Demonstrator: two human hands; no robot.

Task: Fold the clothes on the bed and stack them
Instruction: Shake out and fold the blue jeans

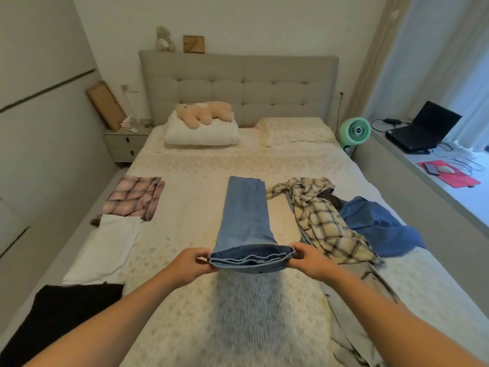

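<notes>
While we look down from the foot of the bed (201, 165), our left hand (191, 263) and right hand (310, 259) each keep a pinching grip on an end of the folded blue jeans (244, 215) at lower centre; the jeans stretch away from us up the middle of the frame, their far end resting on the pale patterned sheet. At left we see a pink plaid garment (133, 198), a white folded garment (105, 247) touching it, and a black garment (55, 313) at lower left. At right lie a crumpled yellow plaid shirt (325, 221) and a blue garment (378, 223). Beyond are a padded headboard (238, 83), a plush toy (203, 113) on a pillow, a green fan (354, 132) and a laptop (423, 128) on the desk at upper right. We can read no writing anywhere.
</notes>
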